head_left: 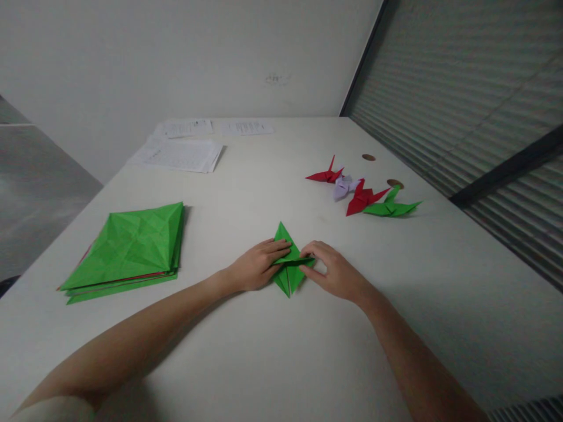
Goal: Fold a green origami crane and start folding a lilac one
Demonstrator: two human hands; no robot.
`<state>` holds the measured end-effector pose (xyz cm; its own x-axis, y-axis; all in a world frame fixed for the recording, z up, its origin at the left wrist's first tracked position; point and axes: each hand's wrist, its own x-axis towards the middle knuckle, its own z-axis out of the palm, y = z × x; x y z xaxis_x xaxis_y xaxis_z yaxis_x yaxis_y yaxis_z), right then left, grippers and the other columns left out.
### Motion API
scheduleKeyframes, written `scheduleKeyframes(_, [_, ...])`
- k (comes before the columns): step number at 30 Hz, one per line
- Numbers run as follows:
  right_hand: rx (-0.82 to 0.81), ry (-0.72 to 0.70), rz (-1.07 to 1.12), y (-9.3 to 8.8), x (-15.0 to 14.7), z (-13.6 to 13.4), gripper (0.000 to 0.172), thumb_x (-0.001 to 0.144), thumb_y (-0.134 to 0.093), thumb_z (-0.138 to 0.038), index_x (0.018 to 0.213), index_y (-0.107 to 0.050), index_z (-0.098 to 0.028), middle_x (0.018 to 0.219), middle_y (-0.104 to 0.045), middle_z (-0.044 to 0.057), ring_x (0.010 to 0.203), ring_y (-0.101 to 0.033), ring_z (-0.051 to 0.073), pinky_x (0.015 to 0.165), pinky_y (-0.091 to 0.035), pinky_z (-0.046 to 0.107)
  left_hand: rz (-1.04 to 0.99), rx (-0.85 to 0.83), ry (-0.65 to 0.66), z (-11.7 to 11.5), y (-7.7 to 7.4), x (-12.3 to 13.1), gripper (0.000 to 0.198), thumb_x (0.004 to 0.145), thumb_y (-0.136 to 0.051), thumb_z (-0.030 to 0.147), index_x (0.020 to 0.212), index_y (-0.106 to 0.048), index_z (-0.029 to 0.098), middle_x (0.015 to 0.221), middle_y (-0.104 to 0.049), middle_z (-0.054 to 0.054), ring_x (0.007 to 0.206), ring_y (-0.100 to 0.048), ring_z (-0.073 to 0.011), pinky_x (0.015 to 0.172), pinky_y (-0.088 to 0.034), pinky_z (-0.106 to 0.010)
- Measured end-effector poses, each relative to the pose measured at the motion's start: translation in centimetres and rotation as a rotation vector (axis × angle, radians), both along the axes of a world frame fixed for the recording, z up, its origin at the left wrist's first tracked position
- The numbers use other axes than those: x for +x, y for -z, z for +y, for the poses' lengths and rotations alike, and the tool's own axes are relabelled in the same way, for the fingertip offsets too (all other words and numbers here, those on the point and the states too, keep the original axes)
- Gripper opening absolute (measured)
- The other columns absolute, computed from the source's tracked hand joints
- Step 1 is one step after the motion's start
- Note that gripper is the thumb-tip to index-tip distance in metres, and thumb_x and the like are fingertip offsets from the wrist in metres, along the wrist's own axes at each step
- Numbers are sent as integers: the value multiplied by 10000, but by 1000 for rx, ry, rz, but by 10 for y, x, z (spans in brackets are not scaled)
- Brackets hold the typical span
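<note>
On a white table [237, 199], the left hand [261, 264] lay over a folded green paper [282, 282] while the right hand [334, 272] pinched its right side between thumb and finger. A stack of mostly green sheets [136, 243] lay left, printed pages [185, 155] farther back, and four paper birds [360, 200] to the right.

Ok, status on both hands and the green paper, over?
Left hand flat on green paper; right hand apparently pinching its raised flap. Paper partly folded, lying on table. Paper birds beyond at right, green stack at left, both apart.
</note>
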<state>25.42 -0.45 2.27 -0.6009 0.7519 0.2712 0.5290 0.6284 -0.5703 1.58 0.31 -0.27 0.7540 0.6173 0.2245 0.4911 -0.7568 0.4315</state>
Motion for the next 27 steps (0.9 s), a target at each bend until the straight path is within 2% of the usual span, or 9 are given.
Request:
scheduleKeyframes(5, [58,14,-174,6,-7,-3,335,799,-597,-46,1090,-633,-207,1099,-655,78,1050,-553,244,918,-450,415,-43,38,-8,-5,3,0,469,888,-502,168,1354,-483,113,1419,-477,-188,1346,-443,-284,1124,-403,-460])
scheduleKeyframes(10, [89,153,-300,11,-15,-8,395,744,-585,17,1055,-686,-205,1040,-645,77,990,-553,244,856,-450,402,-72,44,-96,-7,4,2,512,755,-571,108,1266,-549,80,1280,-538,-187,1189,-548,-289,1028,-494,-436])
scheduleKeyframes(14, [95,245,-284,13,-20,-10,351,753,-597,0,1020,-698,-205,977,-631,74,938,-549,237,838,-438,388,-75,75,-97,-7,2,3,432,768,-541,78,1196,-599,90,1216,-582,-165,1128,-572,-269,1002,-504,-433])
scheduleKeyframes(19, [107,302,-250,14,-23,-10,210,822,-601,-102,976,-708,-197,953,-658,85,912,-548,253,816,-420,410,-115,50,-117,-6,-2,3,342,804,-509,68,1098,-660,157,1149,-645,-121,1140,-568,-255,1010,-479,-451])
scheduleKeyframes(23, [70,358,-148,19,-23,-8,116,867,-572,-174,875,-686,-191,887,-665,76,848,-571,225,811,-429,382,-206,-40,-163,-3,-6,4,206,885,-501,169,977,-685,174,1055,-697,-94,1084,-610,-228,1014,-454,-429])
scheduleKeyframes(27, [-8,412,-26,23,-24,-5,133,873,-552,-237,770,-624,-191,807,-637,62,777,-592,202,741,-454,333,-180,-93,-234,-3,-10,5,205,922,-505,296,896,-670,178,980,-704,-83,1002,-623,-226,973,-434,-432])
